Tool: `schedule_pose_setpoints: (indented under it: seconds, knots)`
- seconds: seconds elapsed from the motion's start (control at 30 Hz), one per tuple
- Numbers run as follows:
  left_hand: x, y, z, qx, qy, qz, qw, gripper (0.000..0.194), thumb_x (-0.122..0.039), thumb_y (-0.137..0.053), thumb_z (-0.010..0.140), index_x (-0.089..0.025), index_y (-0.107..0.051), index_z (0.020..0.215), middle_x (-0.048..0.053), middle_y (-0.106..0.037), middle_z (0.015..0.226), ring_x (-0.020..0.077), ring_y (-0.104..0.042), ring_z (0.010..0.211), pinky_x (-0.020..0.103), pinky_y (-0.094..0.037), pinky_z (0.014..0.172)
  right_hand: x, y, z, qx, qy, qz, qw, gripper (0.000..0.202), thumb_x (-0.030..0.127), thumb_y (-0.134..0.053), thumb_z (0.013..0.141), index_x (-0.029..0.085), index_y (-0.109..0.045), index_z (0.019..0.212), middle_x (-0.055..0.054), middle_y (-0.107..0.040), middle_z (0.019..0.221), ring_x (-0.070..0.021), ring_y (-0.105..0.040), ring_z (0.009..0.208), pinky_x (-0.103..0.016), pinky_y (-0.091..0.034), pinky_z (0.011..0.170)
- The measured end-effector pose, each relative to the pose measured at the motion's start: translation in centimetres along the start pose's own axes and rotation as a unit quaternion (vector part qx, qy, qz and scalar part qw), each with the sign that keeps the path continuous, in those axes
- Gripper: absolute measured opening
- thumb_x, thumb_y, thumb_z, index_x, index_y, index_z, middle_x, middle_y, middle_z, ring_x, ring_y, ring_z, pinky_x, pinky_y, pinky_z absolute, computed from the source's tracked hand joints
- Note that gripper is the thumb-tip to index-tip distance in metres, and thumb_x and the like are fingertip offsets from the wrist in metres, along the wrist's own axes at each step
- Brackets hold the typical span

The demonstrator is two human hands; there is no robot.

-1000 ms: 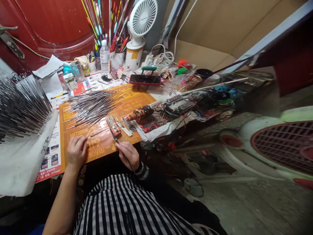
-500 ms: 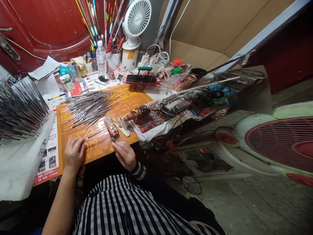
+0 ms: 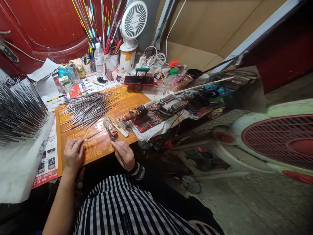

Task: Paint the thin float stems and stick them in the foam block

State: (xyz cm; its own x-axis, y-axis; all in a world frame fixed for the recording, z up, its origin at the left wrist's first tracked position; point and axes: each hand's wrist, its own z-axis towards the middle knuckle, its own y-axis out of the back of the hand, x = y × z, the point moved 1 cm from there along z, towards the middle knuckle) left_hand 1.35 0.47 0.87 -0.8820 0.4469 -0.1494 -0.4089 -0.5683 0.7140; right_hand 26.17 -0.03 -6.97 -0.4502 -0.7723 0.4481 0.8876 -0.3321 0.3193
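My left hand [image 3: 73, 153] pinches the near end of a thin dark stick [image 3: 96, 133], whose far end points right toward a paint-stained block [image 3: 110, 128]. My right hand [image 3: 124, 154] is closed on a slim dark tool [image 3: 112, 138], its tip by the block's near end; a thin cord or handle runs back under the palm. Both hands are at the near edge of the orange mat [image 3: 132, 138]. Beyond them lies a heap of thin dark sticks [image 3: 89, 107]. A pale flat blade [image 3: 120, 129] rests right of the block.
A white foam block [image 3: 22, 169] full of upright sticks stands at the left. Farther back are a water bottle [image 3: 99, 60], a small white fan [image 3: 134, 21] and a phone [image 3: 139, 80]. Stained tools [image 3: 138, 112] lie to the right, with a large fan [image 3: 281, 137] beyond.
The whole view has shifted slightly, with the table items a little farther left. Both hands keep nearly the same pose and hold the same things.
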Motion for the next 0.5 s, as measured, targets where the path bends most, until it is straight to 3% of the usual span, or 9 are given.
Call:
schedule_pose_setpoints:
  seconds: [0.23, 0.5]
  knots:
    - [0.06, 0.03, -0.03, 0.003, 0.002, 0.002, 1.0, 0.018, -0.018, -0.059, 0.093, -0.019, -0.07, 0.107, 0.007, -0.069, 0.091, 0.0195, -0.061, 0.085, 0.033, -0.051, 0.081, 0.19, 0.1, 0.34, -0.013, 0.006, -0.01, 1.0, 0.062, 0.001, -0.055, 0.091, 0.019, -0.046, 0.15, -0.014, -0.071, 0.11, -0.0238, -0.068, 0.103, -0.041, -0.06, 0.089]
    - [0.11, -0.01, -0.02, 0.006, 0.016, -0.006, 1.0, 0.017, -0.02, -0.058, 0.094, -0.021, -0.071, 0.105, 0.007, -0.07, 0.092, 0.0197, -0.062, 0.086, 0.034, -0.051, 0.082, -0.18, 0.46, 0.05, -0.006, 0.012, 0.027, 1.0, 0.054, 0.009, -0.051, 0.095, 0.021, -0.049, 0.148, -0.012, -0.072, 0.111, -0.0222, -0.069, 0.103, -0.04, -0.061, 0.088]
